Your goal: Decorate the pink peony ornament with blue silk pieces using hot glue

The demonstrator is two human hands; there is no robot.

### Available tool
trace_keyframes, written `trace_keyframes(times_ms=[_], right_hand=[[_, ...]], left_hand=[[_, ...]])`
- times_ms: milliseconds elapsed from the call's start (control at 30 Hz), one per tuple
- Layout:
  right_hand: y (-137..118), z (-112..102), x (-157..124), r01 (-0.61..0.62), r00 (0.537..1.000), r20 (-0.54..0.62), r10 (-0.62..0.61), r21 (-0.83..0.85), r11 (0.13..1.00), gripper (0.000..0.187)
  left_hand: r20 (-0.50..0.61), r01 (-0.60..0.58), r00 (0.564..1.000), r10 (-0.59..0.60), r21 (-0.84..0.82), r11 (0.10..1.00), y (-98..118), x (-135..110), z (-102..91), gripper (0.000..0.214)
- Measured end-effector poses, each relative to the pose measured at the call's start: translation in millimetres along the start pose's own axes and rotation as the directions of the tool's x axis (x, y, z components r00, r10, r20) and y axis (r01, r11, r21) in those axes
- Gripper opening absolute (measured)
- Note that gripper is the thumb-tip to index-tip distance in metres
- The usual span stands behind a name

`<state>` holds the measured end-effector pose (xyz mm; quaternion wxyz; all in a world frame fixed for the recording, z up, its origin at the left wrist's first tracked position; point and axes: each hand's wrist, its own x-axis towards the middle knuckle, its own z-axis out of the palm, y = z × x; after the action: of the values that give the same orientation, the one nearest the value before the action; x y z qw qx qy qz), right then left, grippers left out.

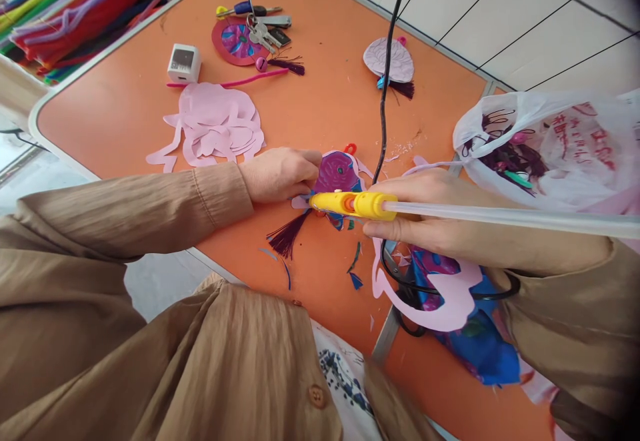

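Observation:
My right hand (pixel 435 241) grips a yellow glue gun (pixel 370 205), its nozzle pointing left. A long translucent glue stick (pixel 500 217) runs out of its back over my wrist. Under the nozzle lies a purple and blue patterned ornament (pixel 340 169) with a pale pink edge and a red loop at its top. My left hand (pixel 280 174) is closed at the ornament's left edge; its fingertips are partly hidden. A dark purple tassel (pixel 287 236) spreads on the table just below that hand, by the nozzle. The gun's handle is hidden behind my right hand.
A black cord (pixel 384 108) crosses the orange table (pixel 320 81). Pink paper cutouts (pixel 220 124), a white charger (pixel 184 63), keys on a round ornament (pixel 240 41) and another tasselled ornament (pixel 389 60) lie farther back. A plastic bag (pixel 565 154) and patterned fabric (pixel 485 348) are at right.

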<state>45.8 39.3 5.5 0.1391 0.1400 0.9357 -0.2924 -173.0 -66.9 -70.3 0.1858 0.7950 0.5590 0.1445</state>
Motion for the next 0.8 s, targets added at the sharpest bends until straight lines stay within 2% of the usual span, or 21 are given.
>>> trace_keyframes(times_ms=[167, 433, 800], right_hand=[[5.1, 3.2, 0.0, -0.006, 1.000, -0.010, 0.006, 0.025, 1.000, 0.040], [2.5, 5.5, -4.1, -0.041, 0.999, 0.029, 0.038, 0.120, 0.992, 0.041], [-0.9, 4.1, -3.0, -0.065, 0.997, 0.043, 0.062, 0.092, 0.994, 0.041]], left_hand=[[0.005, 0.010, 1.000, -0.010, -0.016, 1.000, -0.3, -0.2, -0.6, 0.019], [-0.031, -0.041, 0.999, 0.039, -0.066, 0.997, -7.3, 0.0, 2.8, 0.020], [-0.002, -0.010, 1.000, 0.010, -0.071, 0.997, -3.6, 0.6, -0.4, 0.020]])
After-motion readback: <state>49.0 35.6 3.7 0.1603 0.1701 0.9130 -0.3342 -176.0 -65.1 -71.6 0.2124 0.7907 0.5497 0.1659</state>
